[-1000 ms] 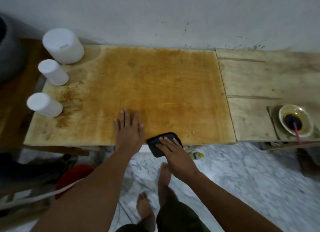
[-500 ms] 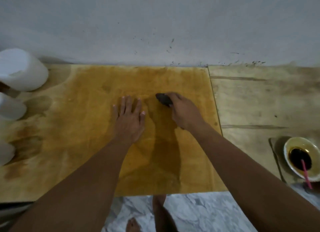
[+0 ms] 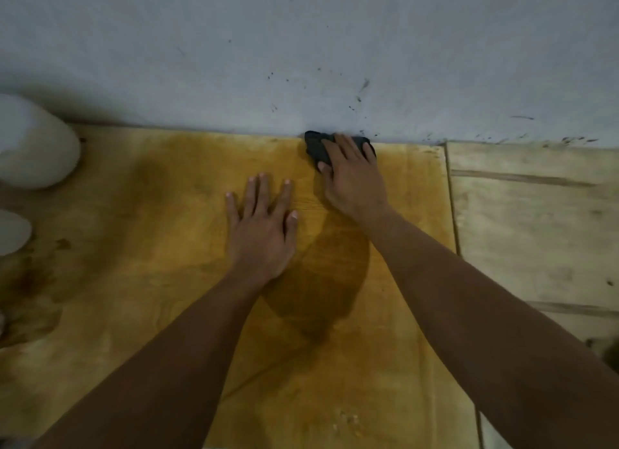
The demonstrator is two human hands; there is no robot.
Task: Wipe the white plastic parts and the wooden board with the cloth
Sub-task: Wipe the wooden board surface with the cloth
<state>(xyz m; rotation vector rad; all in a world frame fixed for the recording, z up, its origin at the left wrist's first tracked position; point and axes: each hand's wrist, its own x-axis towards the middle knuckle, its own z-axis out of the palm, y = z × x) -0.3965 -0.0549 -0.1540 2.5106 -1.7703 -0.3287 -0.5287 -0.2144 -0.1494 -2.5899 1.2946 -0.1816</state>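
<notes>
Black cloth (image 3: 315, 151) sits at far edge of wooden board (image 3: 160, 254), by wall (image 3: 301, 53), pressed under flat fingers of right hand (image 3: 353, 180); left hand (image 3: 261, 229), splayed flat mid-board, is nearer white plastic parts (image 3: 33, 143) at board's left edge.

Right hand (image 3: 351, 177) presses dark cloth (image 3: 316, 148) at wooden board (image 3: 150, 247) far edge; left hand (image 3: 263, 224) flat.

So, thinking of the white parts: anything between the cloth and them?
Nothing visible: the far strip of the wooden board from black cloth to white plastic parts is bare; the left hand lies flat nearer, off that line.
</notes>
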